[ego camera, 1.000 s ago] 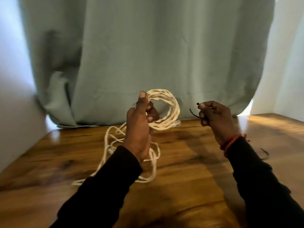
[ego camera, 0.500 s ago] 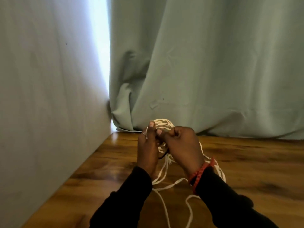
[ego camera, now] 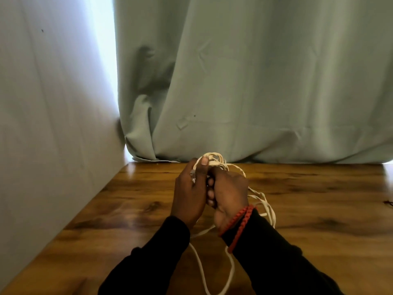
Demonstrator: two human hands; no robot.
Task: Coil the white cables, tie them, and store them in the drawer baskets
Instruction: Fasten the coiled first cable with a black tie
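A coil of white cable [ego camera: 214, 160] rises above my two hands, which are pressed together over the wooden table [ego camera: 319, 205]. My left hand [ego camera: 190, 194] grips the coil with its thumb up against the loops. My right hand [ego camera: 228, 192], with a red bracelet at the wrist, is closed on the same coil from the right. The black tie seen earlier is hidden inside the hands. Loose white cable [ego camera: 265, 207] trails to the right on the table and loops down below my wrists.
A pale green curtain [ego camera: 255, 81] hangs along the back edge of the table. A light wall [ego camera: 53, 124] borders the table on the left. A small dark item [ego camera: 389, 202] lies at the far right edge.
One second ago my hands were apart, the right one holding a black tie. The right hand has come against the left on the coil, and the view has swung left.
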